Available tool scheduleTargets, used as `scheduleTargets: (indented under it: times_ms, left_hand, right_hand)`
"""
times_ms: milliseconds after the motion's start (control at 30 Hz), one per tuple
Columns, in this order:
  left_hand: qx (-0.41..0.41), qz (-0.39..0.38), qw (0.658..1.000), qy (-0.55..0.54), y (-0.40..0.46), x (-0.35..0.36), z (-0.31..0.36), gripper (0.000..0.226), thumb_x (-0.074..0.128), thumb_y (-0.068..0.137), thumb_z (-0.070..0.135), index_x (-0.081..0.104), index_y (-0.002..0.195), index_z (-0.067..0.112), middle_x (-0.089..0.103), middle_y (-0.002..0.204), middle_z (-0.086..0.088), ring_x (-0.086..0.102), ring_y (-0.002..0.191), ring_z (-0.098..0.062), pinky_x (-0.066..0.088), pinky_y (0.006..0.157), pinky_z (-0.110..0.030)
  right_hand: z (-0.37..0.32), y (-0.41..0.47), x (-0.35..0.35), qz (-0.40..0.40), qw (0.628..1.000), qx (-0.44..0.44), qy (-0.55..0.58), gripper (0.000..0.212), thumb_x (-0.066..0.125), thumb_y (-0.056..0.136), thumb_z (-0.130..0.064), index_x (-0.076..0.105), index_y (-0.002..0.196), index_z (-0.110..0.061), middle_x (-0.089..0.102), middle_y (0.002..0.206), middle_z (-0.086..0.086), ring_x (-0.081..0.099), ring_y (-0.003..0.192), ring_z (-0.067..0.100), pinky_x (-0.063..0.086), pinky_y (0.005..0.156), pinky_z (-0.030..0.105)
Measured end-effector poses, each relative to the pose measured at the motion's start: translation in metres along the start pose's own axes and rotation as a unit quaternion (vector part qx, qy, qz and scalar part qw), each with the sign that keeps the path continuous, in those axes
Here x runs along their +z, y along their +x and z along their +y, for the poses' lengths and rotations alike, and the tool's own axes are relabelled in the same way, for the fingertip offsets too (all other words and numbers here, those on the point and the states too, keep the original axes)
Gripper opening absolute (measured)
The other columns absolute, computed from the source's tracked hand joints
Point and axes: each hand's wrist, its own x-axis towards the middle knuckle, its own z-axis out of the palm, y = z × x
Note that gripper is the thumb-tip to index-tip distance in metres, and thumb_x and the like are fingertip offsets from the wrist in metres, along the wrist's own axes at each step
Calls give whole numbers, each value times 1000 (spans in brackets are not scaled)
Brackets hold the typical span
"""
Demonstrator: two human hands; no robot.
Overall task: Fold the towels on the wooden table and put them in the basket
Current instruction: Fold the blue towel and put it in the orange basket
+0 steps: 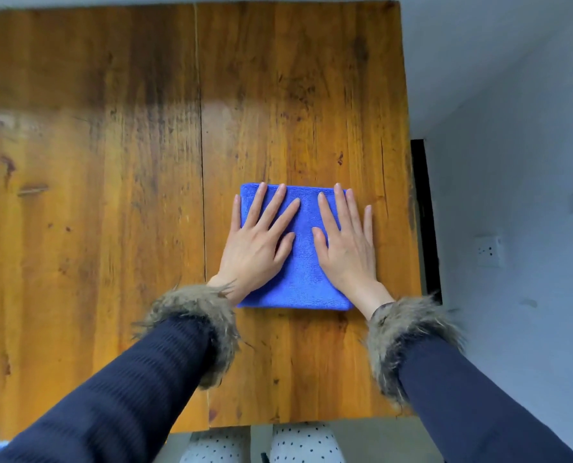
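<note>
No brand, label or readable writing anywhere in view.

Folded blue towel (pixel 300 262), a neat rectangle, flat on the wooden tabletop (pixel 111 195), right of the seam between the two planks and nearer the near edge than the far one. Pressed from above by both hands. Left hand (pixel 260 242) flat and open, palm down, fingers spread, over the towel's left half; little finger off the left edge onto bare wood, wrist over the near left corner. Right hand (pixel 347 243) likewise flat and open, palm down, on the right half; outermost finger past the towel's right edge onto wood, wrist over the near right corner. Nothing gripped by either, only laid on top. Strip of blue cloth bare between the two hands, thumbs pointing inward across it without touching.

Dark ribbed sleeves (pixel 128 396) with shaggy fur cuffs (pixel 194 315) coming in from the near edge. White wall socket (pixel 488 251) on the grey wall to the right, well apart from the tabletop.
</note>
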Motion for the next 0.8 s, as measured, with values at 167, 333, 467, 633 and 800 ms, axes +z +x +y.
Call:
scheduleTargets:
  times_ms: [167, 333, 467, 633, 800]
  left_hand:
    - [-130, 111, 961, -217, -32, -19, 0, 50, 45, 90, 20, 39, 138, 9, 37, 145, -11, 26, 138, -27, 17, 113, -28]
    - [-396, 111, 814, -411, -37, -33, -4, 26, 57, 89, 14, 56, 115, 8, 57, 86, 8, 54, 83, -11, 45, 87, -32]
    - [-435, 20, 782, -446, -29, -34, -6, 32, 64, 85, 25, 57, 112, 10, 58, 87, 2, 55, 84, -15, 45, 80, -31]
    - [-437, -54, 772, -458, -24, -36, -9, 20, 67, 83, 26, 60, 98, 13, 60, 79, 4, 55, 77, -14, 42, 65, -25]
    - [-447, -68, 727, -517, -44, -41, -4, 10, 61, 88, 19, 64, 90, 9, 65, 86, 0, 58, 77, -13, 43, 60, -19]
  right_hand:
    - [-9, -24, -26, 82, 965, 170, 181, 46, 50, 92, -19, 43, 136, -9, 40, 142, 10, 39, 130, 25, 29, 108, 35]
    - [-6, -28, -35, -22, 918, 335, 211, 36, 57, 89, -28, 53, 120, -10, 63, 105, 5, 58, 102, 27, 43, 91, 38]
    - [0, -17, -29, -103, 871, 409, 252, 27, 60, 86, -36, 60, 96, -12, 66, 89, 6, 56, 82, 26, 38, 64, 31]
    - [-3, -10, -40, -125, 819, 428, 360, 31, 59, 88, -21, 64, 91, 9, 69, 96, 19, 66, 82, 30, 45, 65, 32]
    - [-9, -12, -54, -180, 796, 398, 419, 14, 57, 90, -16, 58, 86, -3, 66, 93, 14, 58, 71, 17, 42, 60, 27]
